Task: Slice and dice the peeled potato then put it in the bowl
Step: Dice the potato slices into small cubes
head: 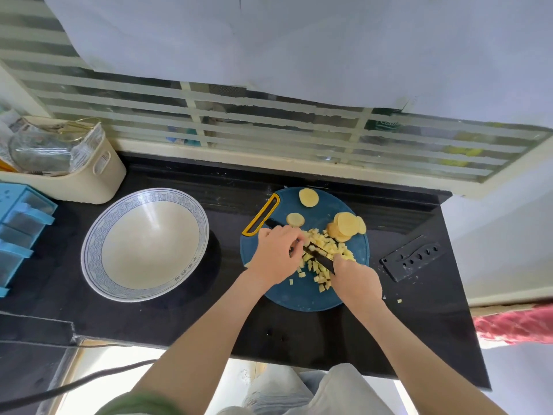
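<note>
Nearest the person, both bare forearms reach out over the black desk (pixel 299 339) to a round blue cutting board (pixel 299 298) with a yellow-rimmed handle. The right hand (pixel 356 278) has its fingers clenched round the handle of a black knife (pixel 318 258), whose blade runs up and to the left across the diced potato (pixel 324 250). The left hand (pixel 275 256) sits over the left edge of that pile with its fingers bent down beside the blade (their tips are tucked under the knuckles, so I cannot tell whether they pinch a piece or only press). The small yellow cubes lie heaped in the middle of the board, a few scattered toward its near side. Just beyond them leans a stack of potato slices (pixel 347 224), with two single rounds lying apart further back. To the right of the board, a black knife sheath (pixel 413 257) rests on the desk. To the left stands a wide white bowl (pixel 143 244) with a blue patterned rim, with no potato in it. Behind the bowl is a beige basket (pixel 89 178), and a blue drawer unit (pixel 18 232) sits at the far left edge.
</note>
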`<action>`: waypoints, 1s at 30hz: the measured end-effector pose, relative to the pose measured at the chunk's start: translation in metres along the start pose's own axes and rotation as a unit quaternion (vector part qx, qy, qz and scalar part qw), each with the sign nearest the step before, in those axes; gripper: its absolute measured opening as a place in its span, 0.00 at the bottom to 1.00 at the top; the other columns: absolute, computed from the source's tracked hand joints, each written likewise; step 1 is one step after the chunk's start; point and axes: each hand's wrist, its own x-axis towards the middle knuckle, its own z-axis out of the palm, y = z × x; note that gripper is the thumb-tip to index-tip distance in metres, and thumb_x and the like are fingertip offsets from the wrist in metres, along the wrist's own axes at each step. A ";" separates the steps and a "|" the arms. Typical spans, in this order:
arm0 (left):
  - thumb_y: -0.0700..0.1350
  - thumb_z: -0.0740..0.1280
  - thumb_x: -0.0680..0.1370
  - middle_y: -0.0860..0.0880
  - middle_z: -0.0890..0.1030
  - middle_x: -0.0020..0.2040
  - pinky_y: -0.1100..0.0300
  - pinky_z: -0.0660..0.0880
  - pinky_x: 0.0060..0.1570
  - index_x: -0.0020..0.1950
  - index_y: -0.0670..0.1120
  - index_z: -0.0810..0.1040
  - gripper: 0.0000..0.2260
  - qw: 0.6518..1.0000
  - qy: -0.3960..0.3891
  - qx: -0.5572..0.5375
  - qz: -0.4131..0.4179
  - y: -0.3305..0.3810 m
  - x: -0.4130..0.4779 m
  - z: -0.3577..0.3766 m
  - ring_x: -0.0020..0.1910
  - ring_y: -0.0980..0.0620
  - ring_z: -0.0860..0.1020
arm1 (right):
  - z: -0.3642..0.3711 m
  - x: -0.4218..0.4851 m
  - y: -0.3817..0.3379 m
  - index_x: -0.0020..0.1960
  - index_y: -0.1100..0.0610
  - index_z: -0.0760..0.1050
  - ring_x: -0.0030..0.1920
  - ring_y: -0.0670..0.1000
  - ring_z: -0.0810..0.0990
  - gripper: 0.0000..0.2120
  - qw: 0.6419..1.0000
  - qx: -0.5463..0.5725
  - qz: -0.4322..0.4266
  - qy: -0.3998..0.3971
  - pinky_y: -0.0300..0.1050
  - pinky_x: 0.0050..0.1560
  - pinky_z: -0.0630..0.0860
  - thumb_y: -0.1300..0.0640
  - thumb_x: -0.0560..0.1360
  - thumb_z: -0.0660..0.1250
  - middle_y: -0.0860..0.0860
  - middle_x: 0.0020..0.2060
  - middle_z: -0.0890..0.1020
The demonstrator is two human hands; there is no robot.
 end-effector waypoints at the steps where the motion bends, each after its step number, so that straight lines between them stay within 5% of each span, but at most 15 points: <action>1: 0.44 0.60 0.77 0.59 0.72 0.39 0.54 0.61 0.47 0.46 0.50 0.78 0.07 0.998 -0.058 -0.001 0.008 0.007 0.006 0.002 0.39 0.57 0.70 | 0.000 -0.002 0.005 0.55 0.56 0.66 0.30 0.50 0.73 0.05 1.000 -0.019 -0.012 0.008 0.44 0.31 0.69 0.57 0.81 0.54 0.47 0.30 0.68; 4: 0.45 0.58 0.80 0.58 0.74 0.45 0.51 0.61 0.52 0.48 0.52 0.78 0.09 0.979 -0.201 0.026 -0.016 0.019 0.022 0.008 0.50 0.54 0.72 | 0.001 -0.005 0.016 0.53 0.56 0.66 0.33 0.52 0.78 0.04 0.998 -0.058 -0.034 0.013 0.44 0.30 0.67 0.56 0.81 0.56 0.47 0.32 0.70; 8: 0.46 0.54 0.81 0.52 0.75 0.53 0.48 0.62 0.56 0.53 0.52 0.79 0.13 0.959 -0.265 0.091 -0.039 0.029 0.039 0.017 0.54 0.51 0.71 | 0.001 -0.007 0.027 0.44 0.57 0.71 0.24 0.52 0.76 0.10 0.996 -0.064 -0.038 0.044 0.40 0.22 0.55 0.56 0.71 0.71 0.49 0.26 0.69; 12: 0.46 0.54 0.81 0.51 0.75 0.55 0.48 0.61 0.55 0.56 0.52 0.78 0.14 0.946 -0.298 0.113 -0.055 0.031 0.046 0.025 0.56 0.48 0.72 | 0.008 -0.009 0.036 0.53 0.56 0.66 0.36 0.52 0.80 0.05 0.993 -0.093 -0.074 0.015 0.44 0.31 0.68 0.55 0.81 0.56 0.49 0.36 0.72; 16: 0.46 0.56 0.81 0.51 0.75 0.59 0.49 0.60 0.58 0.63 0.52 0.74 0.13 0.951 -0.287 0.105 -0.055 0.033 0.047 0.029 0.59 0.49 0.71 | 0.010 -0.011 0.042 0.54 0.56 0.65 0.33 0.52 0.76 0.05 0.993 -0.088 -0.074 0.019 0.44 0.30 0.68 0.55 0.81 0.56 0.49 0.36 0.72; 22: 0.59 0.63 0.77 0.55 0.68 0.49 0.51 0.58 0.57 0.54 0.54 0.76 0.11 0.954 -0.288 0.087 -0.018 0.050 0.046 0.029 0.56 0.53 0.66 | 0.010 -0.010 0.051 0.56 0.56 0.66 0.31 0.50 0.72 0.07 0.991 -0.101 -0.085 0.031 0.43 0.30 0.66 0.54 0.81 0.57 0.50 0.35 0.71; 30: 0.50 0.59 0.81 0.53 0.77 0.57 0.51 0.59 0.55 0.59 0.53 0.74 0.09 0.954 -0.248 0.147 -0.085 0.048 0.053 0.039 0.59 0.50 0.70 | 0.010 -0.011 0.059 0.56 0.56 0.67 0.35 0.50 0.78 0.07 0.992 -0.086 -0.092 0.026 0.44 0.34 0.74 0.53 0.81 0.57 0.49 0.38 0.74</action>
